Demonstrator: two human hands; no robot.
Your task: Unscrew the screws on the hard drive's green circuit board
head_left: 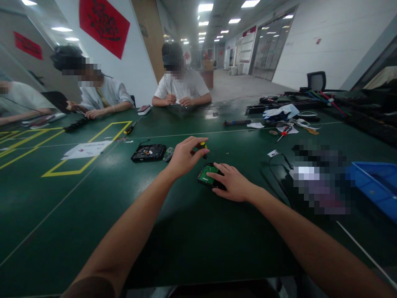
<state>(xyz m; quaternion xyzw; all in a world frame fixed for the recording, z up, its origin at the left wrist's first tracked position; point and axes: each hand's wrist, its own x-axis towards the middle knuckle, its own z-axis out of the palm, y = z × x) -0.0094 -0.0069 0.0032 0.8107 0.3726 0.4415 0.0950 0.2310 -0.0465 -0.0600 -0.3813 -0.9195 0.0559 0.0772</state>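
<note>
My left hand (185, 155) is closed around the yellow-and-black handle of a screwdriver (203, 145), held upright just beyond a hard drive. Its tip is too dark to make out. The hard drive (207, 174) lies on the green table with its green circuit board facing up. Across its right side my right hand (231, 182) grips it, fingers spread over the board and edges. Left of my left hand lies a second, opened drive casing (149, 152), with a loose circuit board (168, 154) beside it.
A blue bin (375, 182) stands at the right, near a black cable (281, 182). Farther back lie a red screwdriver (284, 132), cloth and tools. Paper (88, 150) and another screwdriver (130, 127) lie at the left. Several people sit across the table.
</note>
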